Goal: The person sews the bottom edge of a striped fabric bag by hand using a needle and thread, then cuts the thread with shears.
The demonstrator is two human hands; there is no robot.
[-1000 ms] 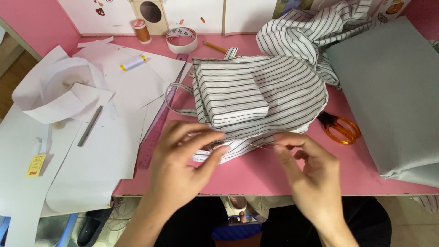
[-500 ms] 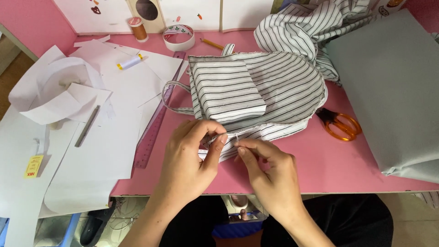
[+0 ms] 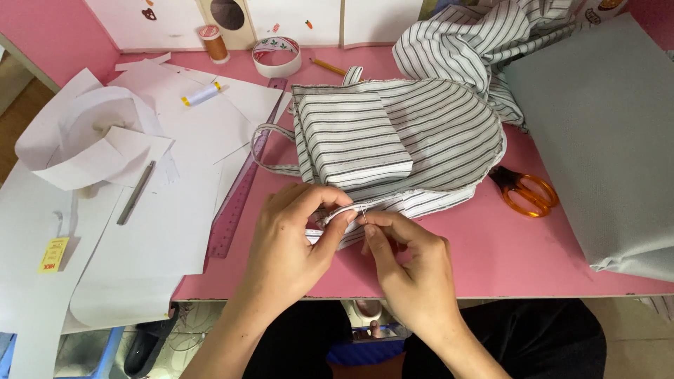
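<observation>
A small bag of black-and-white striped fabric (image 3: 414,133) lies on the pink table (image 3: 491,253), with a square pocket on its front. My left hand (image 3: 295,242) pinches the bag's near edge between thumb and fingers. My right hand (image 3: 404,256) is closed on a thin needle at that same edge, fingertips touching the left thumb. A thin strap loop (image 3: 270,151) of the same cloth sticks out to the left.
Orange-handled scissors (image 3: 526,191) lie right of the bag. A grey fabric sheet (image 3: 604,140) covers the right side, loose striped cloth (image 3: 477,42) at the back. A purple ruler (image 3: 242,186), white paper patterns (image 3: 154,175), thread spools and a tape roll (image 3: 276,56) lie to the left.
My right hand has moved left along the bag's near edge until its fingertips meet my left hand. The left hand keeps its pinch on the fabric.
</observation>
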